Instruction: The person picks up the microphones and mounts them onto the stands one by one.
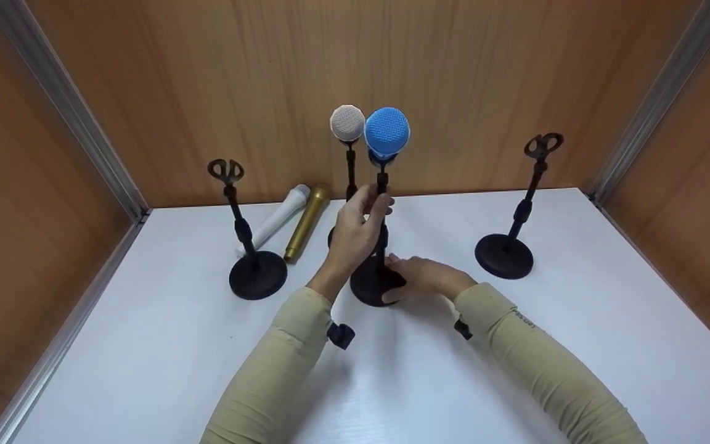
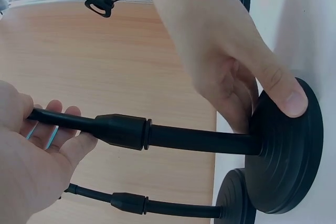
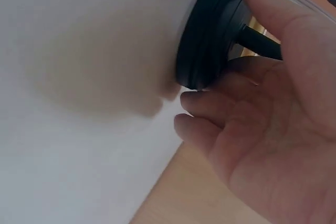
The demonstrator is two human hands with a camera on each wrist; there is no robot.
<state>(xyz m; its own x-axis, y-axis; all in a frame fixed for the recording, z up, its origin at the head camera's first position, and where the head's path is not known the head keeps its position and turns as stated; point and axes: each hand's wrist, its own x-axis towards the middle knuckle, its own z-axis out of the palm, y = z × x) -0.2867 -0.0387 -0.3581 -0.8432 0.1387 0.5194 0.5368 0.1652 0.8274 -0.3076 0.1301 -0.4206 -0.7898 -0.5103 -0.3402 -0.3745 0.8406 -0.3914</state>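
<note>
A black microphone stand [image 1: 382, 240] carries a microphone with a blue head [image 1: 387, 131] at its top. My left hand [image 1: 355, 231] grips the upper pole, thumb on one side and fingers on the other. Low down, my right hand [image 1: 426, 276] holds the round base [image 2: 286, 150] by its edge, with the thumb [image 2: 281, 87] over its upper face. Whether the base touches the table, I cannot tell. Just behind and to the left stands another stand [image 1: 350, 166], bearing a microphone with a pale head [image 1: 347, 123]; my left hand partly hides it.
On the left, a bare stand [image 1: 257, 274] with a clip top is upright on the white table [image 1: 164, 345]. White [image 1: 281, 216] and gold [image 1: 307, 225] microphones lie beside it. Another bare stand [image 1: 504, 256] is at right. Wooden panels [image 1: 453, 74] enclose the back and sides.
</note>
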